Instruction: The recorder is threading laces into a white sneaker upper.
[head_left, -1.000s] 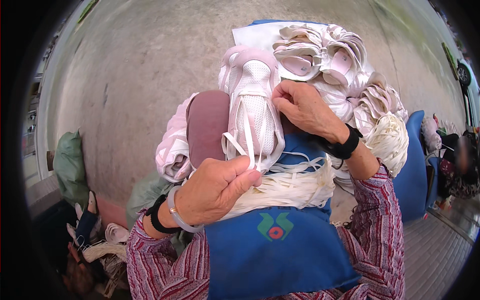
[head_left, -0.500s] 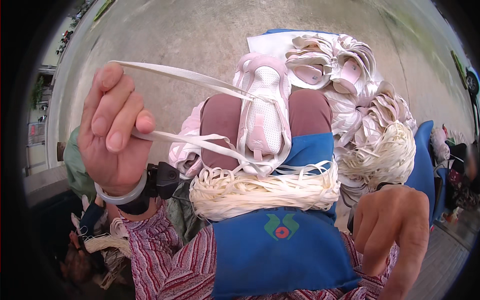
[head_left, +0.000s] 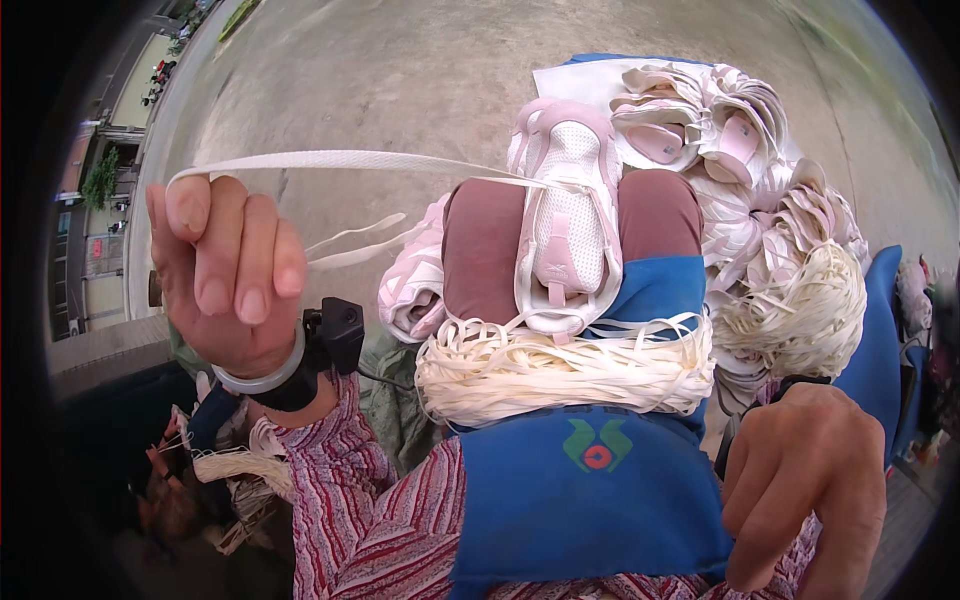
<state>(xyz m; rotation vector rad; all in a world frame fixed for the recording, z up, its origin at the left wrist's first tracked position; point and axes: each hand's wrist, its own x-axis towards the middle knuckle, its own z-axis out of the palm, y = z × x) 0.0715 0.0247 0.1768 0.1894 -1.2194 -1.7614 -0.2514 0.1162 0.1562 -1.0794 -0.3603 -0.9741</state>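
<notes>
In the head view, the person sits with a blue cloth apron (head_left: 590, 510) over the lap. A pink and white mesh shoe upper (head_left: 572, 230) lies lengthwise near the lap's far edge, between two knees in brown trousers (head_left: 483, 250). Its near end reaches a big bundle of flat cream laces (head_left: 565, 375), which lies across the lap at the apron's far edge.

The left hand (head_left: 230, 265) is up in the air, well left of the shoe upper. Its fingers are curled in, holding a long, flat white lace (head_left: 340, 160) that goes over the first finger. The lace runs across to the middle of the shoe upper and looks pulled almost straight. More white lace shows just right of this hand; how it joins up is hidden.

The right hand (head_left: 810, 480) is low, by the apron's right edge, well away from the shoe upper. Its fingers bend down and the back of the hand faces up, so one cannot tell if it holds anything.

The step in hand seems to be pulling the lace through the shoe upper. The next move seems to call for a firm hold on the lace, a slow pull so it does not twist, and care that the light shoe upper does not slide off the knees. A hand on the shoe upper could help keep it in place.
</notes>
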